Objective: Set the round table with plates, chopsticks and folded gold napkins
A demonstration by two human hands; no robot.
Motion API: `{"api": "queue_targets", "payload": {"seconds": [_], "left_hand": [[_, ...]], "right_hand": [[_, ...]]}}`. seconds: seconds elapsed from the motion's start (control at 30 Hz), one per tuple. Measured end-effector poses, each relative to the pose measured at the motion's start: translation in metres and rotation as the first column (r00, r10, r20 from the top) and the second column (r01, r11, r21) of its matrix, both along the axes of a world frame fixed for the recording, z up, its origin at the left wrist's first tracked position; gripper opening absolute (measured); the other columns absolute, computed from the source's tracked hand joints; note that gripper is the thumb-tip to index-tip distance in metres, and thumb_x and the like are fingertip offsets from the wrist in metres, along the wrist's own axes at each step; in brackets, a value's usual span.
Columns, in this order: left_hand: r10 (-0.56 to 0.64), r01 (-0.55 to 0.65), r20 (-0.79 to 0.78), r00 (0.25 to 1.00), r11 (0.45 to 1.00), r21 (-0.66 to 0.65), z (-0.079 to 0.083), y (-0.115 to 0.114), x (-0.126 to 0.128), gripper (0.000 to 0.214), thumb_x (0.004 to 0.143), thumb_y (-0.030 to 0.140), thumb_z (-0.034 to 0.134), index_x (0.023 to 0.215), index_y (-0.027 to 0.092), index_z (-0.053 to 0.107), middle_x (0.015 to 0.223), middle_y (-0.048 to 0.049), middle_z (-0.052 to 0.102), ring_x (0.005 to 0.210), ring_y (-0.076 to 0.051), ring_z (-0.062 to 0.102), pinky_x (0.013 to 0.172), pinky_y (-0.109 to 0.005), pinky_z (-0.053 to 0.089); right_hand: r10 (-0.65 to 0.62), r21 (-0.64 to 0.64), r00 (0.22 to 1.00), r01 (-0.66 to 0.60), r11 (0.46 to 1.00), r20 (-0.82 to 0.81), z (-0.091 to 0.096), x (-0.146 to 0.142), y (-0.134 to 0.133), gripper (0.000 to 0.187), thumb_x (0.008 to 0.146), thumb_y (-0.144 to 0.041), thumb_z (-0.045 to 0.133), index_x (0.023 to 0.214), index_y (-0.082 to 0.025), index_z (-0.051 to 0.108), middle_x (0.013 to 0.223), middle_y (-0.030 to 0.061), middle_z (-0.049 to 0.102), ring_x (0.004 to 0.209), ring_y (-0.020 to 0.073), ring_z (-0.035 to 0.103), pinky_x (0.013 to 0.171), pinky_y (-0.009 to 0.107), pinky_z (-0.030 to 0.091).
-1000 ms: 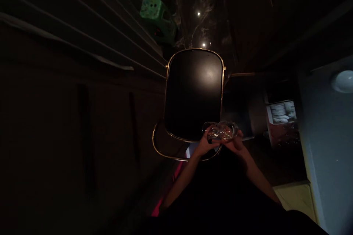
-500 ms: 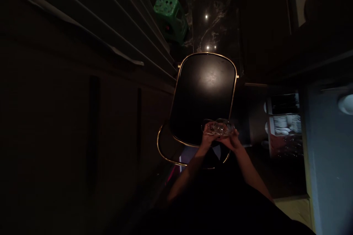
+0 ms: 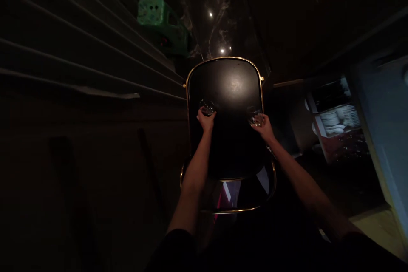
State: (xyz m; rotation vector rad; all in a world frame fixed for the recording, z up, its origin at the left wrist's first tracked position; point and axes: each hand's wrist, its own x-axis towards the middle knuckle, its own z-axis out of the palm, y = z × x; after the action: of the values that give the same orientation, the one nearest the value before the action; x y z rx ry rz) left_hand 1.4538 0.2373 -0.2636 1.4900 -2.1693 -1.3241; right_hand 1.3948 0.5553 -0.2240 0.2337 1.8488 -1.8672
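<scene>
The scene is very dark. A black table top with a gold rim stands in front of me. My left hand is closed on a small clear glass over the table's left side. My right hand is closed on a second clear glass over the table's right side. Both arms reach forward, well apart. Whether the glasses rest on the table or hang just above it, I cannot tell.
A green plastic stool stands at the back left beside slatted wall panels. Shelves with stacked white dishes are at the right, next to a grey counter. A gold lower ring sits under the table.
My hands were together near the table's front edge, holding the glasses side by side. They have moved forward and apart, one glass in each, over the table top.
</scene>
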Motion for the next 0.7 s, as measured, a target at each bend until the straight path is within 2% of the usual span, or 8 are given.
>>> {"api": "queue_targets", "payload": {"seconds": [0.13,0.23,0.33,0.43,0.5,0.57,0.63,0.7], "left_hand": [[-0.126,0.139,0.114,0.985,0.984,-0.115,-0.012,-0.008,-0.039,0.074,0.088,0.025,0.092,0.155,0.018,0.060,0.151,-0.0146,0.070,0.143,-0.027,0.060,0.123,-0.034,0.047],[-0.150,0.173,0.148,0.977,0.973,-0.155,-0.012,-0.003,-0.057,0.077,0.091,0.029,0.090,0.160,0.023,0.058,0.160,-0.0157,0.065,0.150,-0.033,0.056,0.127,-0.044,0.045],[-0.125,0.163,0.199,0.972,0.968,-0.190,-0.011,-0.002,-0.069,0.081,0.092,0.032,0.090,0.164,0.022,0.055,0.167,-0.0200,0.058,0.155,-0.039,0.052,0.129,-0.054,0.044],[-0.128,0.167,0.199,0.972,0.967,-0.190,-0.012,-0.005,-0.064,0.089,0.091,0.029,0.089,0.170,0.019,0.049,0.163,-0.0228,0.060,0.153,-0.039,0.056,0.129,-0.053,0.046],[-0.136,0.155,0.131,0.982,0.976,-0.151,-0.010,0.004,-0.043,0.093,0.089,0.023,0.087,0.172,0.017,0.045,0.159,-0.0220,0.063,0.147,-0.034,0.062,0.126,-0.049,0.050],[-0.117,0.119,0.038,0.992,0.991,-0.066,-0.002,0.027,-0.005,0.090,0.087,0.019,0.082,0.170,0.016,0.047,0.156,-0.0197,0.066,0.140,-0.028,0.067,0.123,-0.044,0.054],[-0.076,0.076,0.005,0.997,0.996,0.037,0.013,0.058,0.050,0.074,0.086,0.023,0.077,0.158,0.014,0.060,0.149,-0.0178,0.071,0.135,-0.027,0.070,0.122,-0.044,0.055],[-0.110,0.102,0.051,0.993,0.986,0.133,0.028,0.088,0.113,0.054,0.084,0.035,0.075,0.135,0.015,0.073,0.133,-0.0152,0.078,0.128,-0.030,0.074,0.120,-0.049,0.057]], "right_hand": [[0.139,0.104,0.973,-0.121,0.987,-0.185,-0.038,-0.038,-0.066,0.085,0.061,-0.045,0.099,0.132,-0.027,0.055,0.143,0.0124,0.071,0.131,0.0308,0.071,0.113,0.049,0.061],[0.241,0.256,0.923,-0.165,0.952,-0.299,-0.056,-0.065,-0.109,0.079,0.069,-0.035,0.093,0.138,-0.025,0.055,0.145,0.0129,0.069,0.133,0.0307,0.068,0.116,0.049,0.059],[0.315,0.391,0.872,-0.160,0.906,-0.374,-0.059,-0.090,-0.140,0.073,0.075,-0.026,0.090,0.141,-0.022,0.058,0.147,0.0150,0.065,0.137,0.0317,0.063,0.124,0.050,0.053],[0.345,0.458,0.857,-0.148,0.876,-0.383,-0.047,-0.102,-0.161,0.069,0.079,-0.018,0.091,0.141,-0.019,0.061,0.149,0.0165,0.064,0.141,0.0338,0.059,0.128,0.053,0.048],[0.338,0.504,0.876,-0.132,0.853,-0.343,-0.034,-0.102,-0.171,0.069,0.081,-0.014,0.093,0.143,-0.017,0.064,0.152,0.0156,0.065,0.145,0.0335,0.055,0.132,0.055,0.045],[0.346,0.559,0.895,-0.139,0.817,-0.283,-0.019,-0.097,-0.180,0.073,0.082,-0.011,0.096,0.148,-0.015,0.065,0.155,0.0125,0.065,0.149,0.0304,0.053,0.135,0.053,0.043],[0.375,0.602,0.897,-0.170,0.781,-0.233,-0.007,-0.095,-0.184,0.076,0.084,-0.017,0.100,0.152,-0.017,0.066,0.155,0.0066,0.066,0.150,0.0276,0.054,0.136,0.052,0.043],[0.354,0.593,0.901,-0.146,0.791,-0.250,-0.001,-0.094,-0.177,0.071,0.087,-0.020,0.099,0.151,-0.022,0.068,0.150,0.0004,0.068,0.151,0.0248,0.057,0.135,0.047,0.046]]}}
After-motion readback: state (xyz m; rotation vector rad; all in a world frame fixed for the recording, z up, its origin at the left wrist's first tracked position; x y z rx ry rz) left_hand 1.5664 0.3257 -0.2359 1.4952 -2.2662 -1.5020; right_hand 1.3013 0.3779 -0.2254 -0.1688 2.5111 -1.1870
